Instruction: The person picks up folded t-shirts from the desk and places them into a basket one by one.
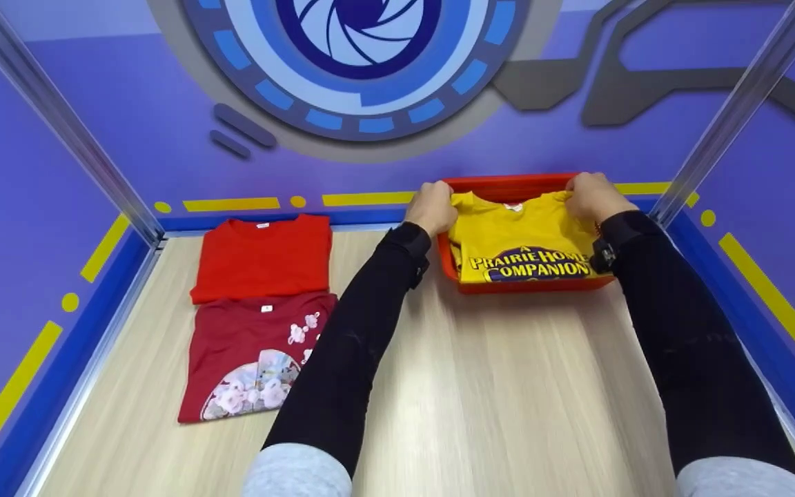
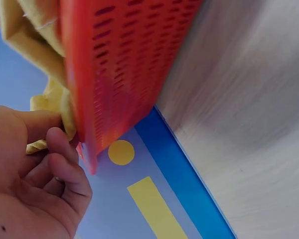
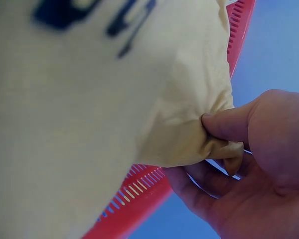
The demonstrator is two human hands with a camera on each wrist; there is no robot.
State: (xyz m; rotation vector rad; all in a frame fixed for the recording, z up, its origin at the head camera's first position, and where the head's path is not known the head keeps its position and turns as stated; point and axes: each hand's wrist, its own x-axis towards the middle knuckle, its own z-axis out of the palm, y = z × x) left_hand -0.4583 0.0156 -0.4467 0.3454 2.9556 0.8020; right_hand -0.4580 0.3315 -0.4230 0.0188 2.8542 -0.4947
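A folded yellow T-shirt (image 1: pixel 518 231) with dark lettering lies in a red slotted basket (image 1: pixel 470 286) near the back wall. My left hand (image 1: pixel 432 209) pinches the shirt's upper left corner; in the left wrist view the thumb and fingers (image 2: pixel 65 149) hold bunched yellow cloth beside the basket's rim. At the upper right corner my right hand (image 1: pixel 596 198) pinches the cloth, and the right wrist view shows the thumb (image 3: pixel 224 122) pressing a gathered fold against the fingers. The shirt hides most of the basket's inside.
On the left of the wooden table (image 1: pixel 494 400) lie a folded bright red T-shirt (image 1: pixel 266 259) and, in front of it, a folded dark red T-shirt (image 1: pixel 232 345) with a flower print. Purple panels (image 1: pixel 342 169) with metal posts enclose the table at the back and sides.
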